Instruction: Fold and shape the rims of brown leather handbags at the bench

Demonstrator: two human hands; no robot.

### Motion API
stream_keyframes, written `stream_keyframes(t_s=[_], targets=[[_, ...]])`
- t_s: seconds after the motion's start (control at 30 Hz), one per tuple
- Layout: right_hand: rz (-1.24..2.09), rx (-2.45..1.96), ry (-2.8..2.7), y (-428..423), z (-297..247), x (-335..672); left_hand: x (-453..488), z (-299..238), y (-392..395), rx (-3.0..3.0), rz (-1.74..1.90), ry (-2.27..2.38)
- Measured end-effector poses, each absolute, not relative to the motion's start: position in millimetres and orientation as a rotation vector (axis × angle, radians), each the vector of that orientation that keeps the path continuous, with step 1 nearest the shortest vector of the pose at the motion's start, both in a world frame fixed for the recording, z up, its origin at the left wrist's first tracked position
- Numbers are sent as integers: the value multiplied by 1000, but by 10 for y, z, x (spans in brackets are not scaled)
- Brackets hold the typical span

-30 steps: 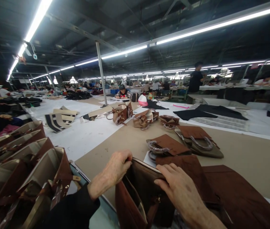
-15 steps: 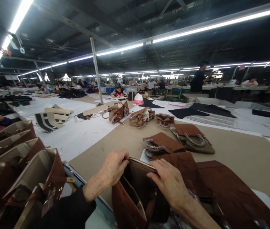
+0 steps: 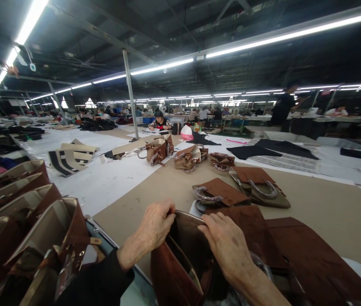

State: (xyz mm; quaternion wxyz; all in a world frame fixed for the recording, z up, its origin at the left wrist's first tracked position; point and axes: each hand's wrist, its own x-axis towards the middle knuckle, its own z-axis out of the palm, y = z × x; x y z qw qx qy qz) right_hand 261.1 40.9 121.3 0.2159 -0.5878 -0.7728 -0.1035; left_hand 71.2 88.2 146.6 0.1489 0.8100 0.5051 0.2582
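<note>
Right in front of me is a brown handbag (image 3: 175,272) with its mouth spread, showing a dark olive-brown lining. My left hand (image 3: 153,227) pinches the far rim near its left corner, fingers closed over the edge. Farther right on that same rim, my right hand (image 3: 226,242) grips the edge, thumb inside and fingers over the top. The bag's lower part runs out of view at the bottom. Beside my right hand lie flat brown bag pieces (image 3: 314,255), partly hidden by my forearm.
At left stands a row of open brown bags (image 3: 52,229). Ahead on the brown paper are bags with plastic-wrapped handles (image 3: 221,191) and several smaller bags (image 3: 159,151). Black fabric (image 3: 253,151) and striped pieces (image 3: 72,157) lie farther off. A co-worker (image 3: 160,122) sits beyond a post (image 3: 131,93).
Both hands keep their grip on the bag's rim, and the bag barely shifts. The view has moved slightly. A standing person in the background has moved to the right.
</note>
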Motion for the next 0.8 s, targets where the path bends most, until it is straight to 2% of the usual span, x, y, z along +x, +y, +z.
stream_keyframes(t_s=[0.2,0.5,0.8], targets=[[-353,-1672,-2114,445,1243,2533,737,1449,880,2335,778,1501],[-244,-1764,-2115,547,1333,2402,761,1459,908,2249,792,1557],[-416,-1631,-2123,612,1235,2316,762,1434,919,2207,824,1586]])
